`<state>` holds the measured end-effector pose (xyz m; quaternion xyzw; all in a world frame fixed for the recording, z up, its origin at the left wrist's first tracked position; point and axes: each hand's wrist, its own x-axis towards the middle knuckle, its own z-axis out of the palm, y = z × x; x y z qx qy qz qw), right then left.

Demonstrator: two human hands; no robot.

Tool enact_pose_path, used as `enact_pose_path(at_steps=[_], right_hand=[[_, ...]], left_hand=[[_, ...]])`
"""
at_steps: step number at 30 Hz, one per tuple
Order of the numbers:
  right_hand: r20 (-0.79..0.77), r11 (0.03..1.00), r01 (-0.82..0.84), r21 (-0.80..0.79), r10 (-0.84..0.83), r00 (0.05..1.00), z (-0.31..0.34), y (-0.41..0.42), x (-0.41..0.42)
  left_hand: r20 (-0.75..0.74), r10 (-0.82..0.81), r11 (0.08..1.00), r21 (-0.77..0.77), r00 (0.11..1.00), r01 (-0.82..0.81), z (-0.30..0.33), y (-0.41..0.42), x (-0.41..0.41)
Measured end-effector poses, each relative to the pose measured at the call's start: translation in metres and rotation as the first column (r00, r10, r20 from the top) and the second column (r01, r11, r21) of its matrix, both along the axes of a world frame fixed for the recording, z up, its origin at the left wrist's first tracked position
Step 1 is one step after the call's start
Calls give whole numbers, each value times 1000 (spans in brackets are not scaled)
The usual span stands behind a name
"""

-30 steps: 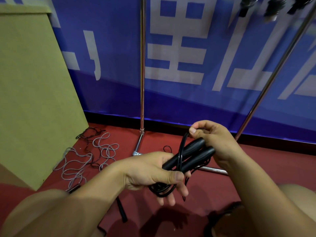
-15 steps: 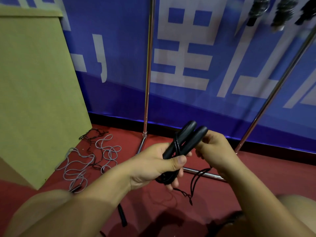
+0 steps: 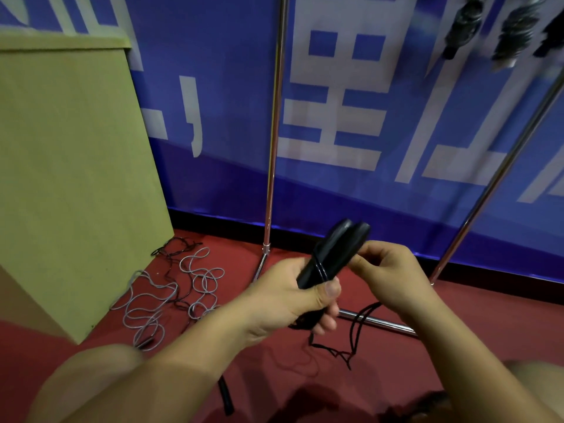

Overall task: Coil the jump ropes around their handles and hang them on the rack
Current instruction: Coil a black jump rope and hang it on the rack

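Note:
Two black jump rope handles (image 3: 334, 253) are held side by side, tilted up and to the right, with my left hand (image 3: 293, 300) shut around their lower part. A few turns of thin rope cross the handles just above my thumb. My right hand (image 3: 387, 274) pinches the black rope right beside the handles. The loose black rope (image 3: 355, 328) hangs from under my hands toward the red floor. The metal rack's upright pole (image 3: 273, 141) stands behind, and its slanted pole (image 3: 500, 175) is at the right.
Coiled ropes (image 3: 515, 29) hang at the top right. A tangle of grey and black ropes (image 3: 171, 294) lies on the red floor at the left, beside a large olive board (image 3: 70, 178). Another black handle (image 3: 225, 398) lies near my left forearm. A blue banner forms the backdrop.
The handles have swung from nearly level to pointing up and right. My right hand dropped from above the handles to beside them, laying rope across them. The view shifted.

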<state>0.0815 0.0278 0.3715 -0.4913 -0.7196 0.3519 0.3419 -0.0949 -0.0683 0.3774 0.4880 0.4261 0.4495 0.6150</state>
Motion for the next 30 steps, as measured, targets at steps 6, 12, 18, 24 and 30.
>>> enact_pose_path(at_steps=[6, 12, 18, 24, 30], right_hand=[[-81, 990, -51, -134, 41, 996, -1, 9, -7], [-166, 970, 21, -242, -62, 984, -1, 20, -14], [37, 990, 140, -12, -139, 990, -8, 22, -14], [57, 997, 77, -3, -76, 995, -4, 11, -6], [99, 1000, -14, 0, 14, 995, 7, -8, 1]], left_hand=[[-56, -206, 979, -10, 977, 205, -1, -16, 13], [-116, -128, 987, 79, 985, 137, 2, -11, 15], [3, 61, 995, 84, 998, -61, -3, 0, 12], [-4, 370, 927, 62, 929, -369, -9, 16, -2], [-138, 462, 886, 102, 876, -452, -15, 22, -10]])
